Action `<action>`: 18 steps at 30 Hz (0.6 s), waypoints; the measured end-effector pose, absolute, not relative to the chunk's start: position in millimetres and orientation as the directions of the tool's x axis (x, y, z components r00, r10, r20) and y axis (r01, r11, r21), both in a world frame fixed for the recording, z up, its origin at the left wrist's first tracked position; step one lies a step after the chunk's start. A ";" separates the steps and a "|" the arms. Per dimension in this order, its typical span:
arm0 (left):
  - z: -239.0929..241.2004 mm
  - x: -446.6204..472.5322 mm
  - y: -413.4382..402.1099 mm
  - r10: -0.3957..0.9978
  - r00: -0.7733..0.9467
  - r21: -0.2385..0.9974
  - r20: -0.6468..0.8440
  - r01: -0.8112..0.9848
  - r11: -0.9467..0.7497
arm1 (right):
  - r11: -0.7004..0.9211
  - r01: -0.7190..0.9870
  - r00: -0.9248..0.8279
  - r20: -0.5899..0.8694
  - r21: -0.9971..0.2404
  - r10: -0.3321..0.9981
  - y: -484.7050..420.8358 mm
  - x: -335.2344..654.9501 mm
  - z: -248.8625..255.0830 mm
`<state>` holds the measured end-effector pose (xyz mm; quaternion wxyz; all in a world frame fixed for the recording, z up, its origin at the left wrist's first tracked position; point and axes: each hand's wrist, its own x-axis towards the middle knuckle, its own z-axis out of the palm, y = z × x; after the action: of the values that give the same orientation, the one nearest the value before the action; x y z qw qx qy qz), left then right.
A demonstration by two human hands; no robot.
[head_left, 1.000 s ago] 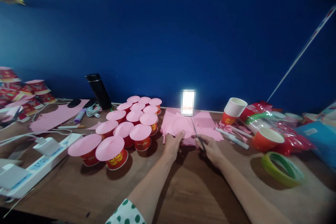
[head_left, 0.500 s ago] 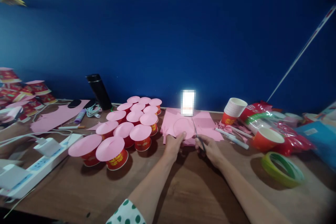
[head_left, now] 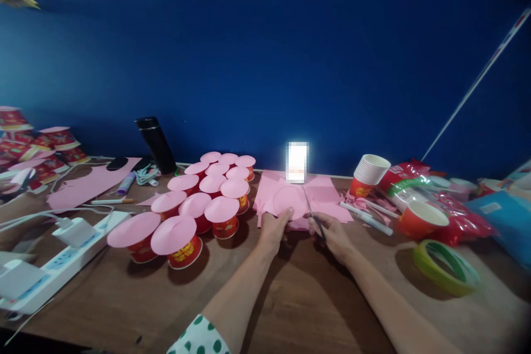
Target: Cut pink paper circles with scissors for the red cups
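Observation:
My left hand (head_left: 272,229) pinches the near edge of a pink paper disc (head_left: 289,199) and holds it over a stack of pink paper sheets (head_left: 327,192). My right hand (head_left: 332,232) is closed on the handles of a pair of scissors (head_left: 311,212), whose blades point away from me along the disc's right edge. Both hands are at the middle of the brown wooden table (head_left: 290,298). A lit phone screen (head_left: 297,162) stands just behind the pink sheets against the blue wall.
Several upturned red paper cups topped with pink discs (head_left: 194,204) stand left of my hands. A black flask (head_left: 154,144), a white power strip (head_left: 62,254) and a glue stick (head_left: 125,182) lie further left. A cup stack (head_left: 369,174), pens (head_left: 367,218), red bags (head_left: 431,199) and a green tape roll (head_left: 446,266) sit on the right.
The pink disc has turned slightly in my left hand and the scissors shifted a little along its edge. Everything else on the table stays where it was.

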<state>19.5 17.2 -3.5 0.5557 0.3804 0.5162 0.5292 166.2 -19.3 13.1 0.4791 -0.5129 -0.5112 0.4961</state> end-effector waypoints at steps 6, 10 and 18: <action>-4.6 18.9 18.1 0.985 -0.066 0.968 -0.157 -0.207 0.141 | -0.016 0.064 -0.025 -0.018 -0.998 1.000 -19.4 167.0 14.3; -4.0 19.4 18.1 0.986 -0.067 0.966 -0.151 -0.224 0.132 | -0.020 0.067 -0.024 -0.021 -0.998 0.999 -19.5 166.9 14.3; -2.1 19.2 17.7 0.989 -0.046 0.965 -0.142 -0.228 0.128 | -0.004 0.082 -0.023 -0.006 -0.997 1.000 -19.9 167.0 14.9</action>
<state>19.2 17.7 -2.1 0.5703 0.3895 0.4884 0.5334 167.0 -19.9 14.9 0.4718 -0.5156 -0.5247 0.4861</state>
